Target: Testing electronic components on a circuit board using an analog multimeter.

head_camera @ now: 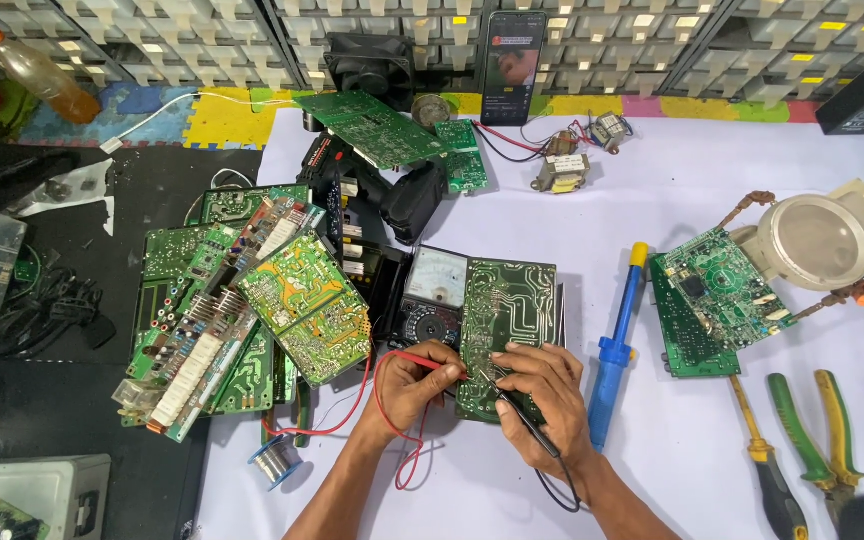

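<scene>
Both forearms come in bare from the lower edge, angled toward each other so the hands meet near the middle; the left hand (414, 385) lies palm down, knuckles up, fingers curled tight and pinched together at the tips, pointing rightward; the right hand (544, 398) sits just beside it, wrist bent slightly, thumb and fingers closed in a pen-style pinch, fingertips aimed left and downward; the two sets of fingertips are near each other, apart.

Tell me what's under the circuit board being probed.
The circuit board rests partly over the analog multimeter; its dial and meter face show at left. Whatever lies beneath the board's middle and right is covered.
</scene>
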